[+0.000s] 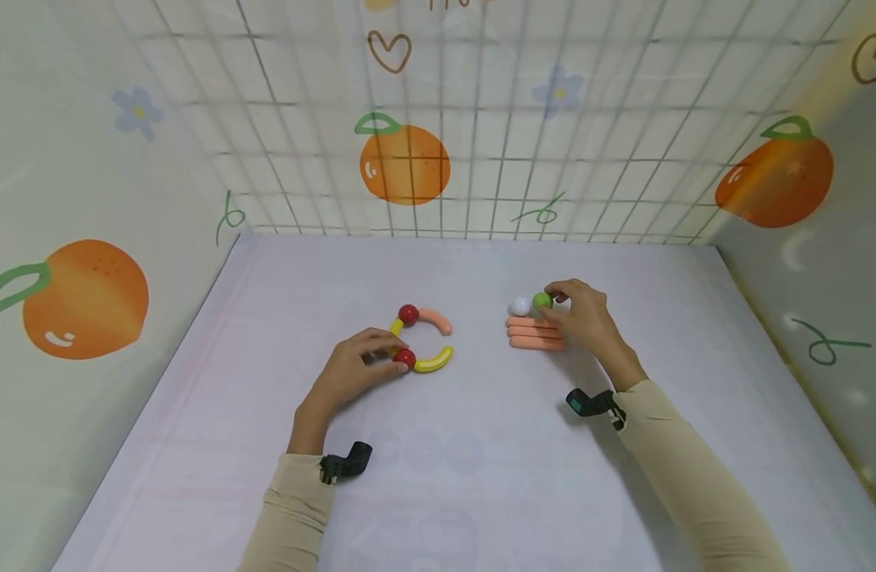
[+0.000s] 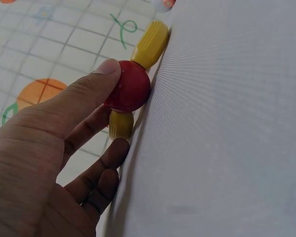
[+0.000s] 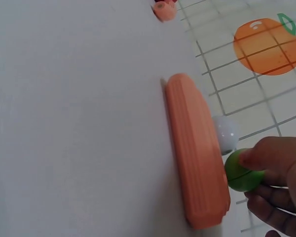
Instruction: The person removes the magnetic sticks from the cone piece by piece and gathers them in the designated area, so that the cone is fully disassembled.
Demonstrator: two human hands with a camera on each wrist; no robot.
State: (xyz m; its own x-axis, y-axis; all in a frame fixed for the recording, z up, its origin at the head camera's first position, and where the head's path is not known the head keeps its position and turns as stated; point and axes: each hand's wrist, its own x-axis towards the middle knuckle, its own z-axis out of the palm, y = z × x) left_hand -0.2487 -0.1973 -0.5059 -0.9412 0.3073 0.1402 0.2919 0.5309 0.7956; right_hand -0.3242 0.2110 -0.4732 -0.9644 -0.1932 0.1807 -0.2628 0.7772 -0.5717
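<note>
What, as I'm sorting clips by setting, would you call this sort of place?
Probably a filming booth, though the wider room is out of view: a pale surface walled on three sides by sheeting printed with oranges, and black wrist-worn devices, likely cameras.

This surface (image 1: 473, 274) bears red balls (image 1: 408, 315), yellow arcs (image 1: 434, 361), a pink arc (image 1: 436, 320) by the left grip (image 1: 352, 363); by the right grip (image 1: 586, 316), pink rods (image 1: 536, 343), a white ball (image 1: 519, 306).
</note>
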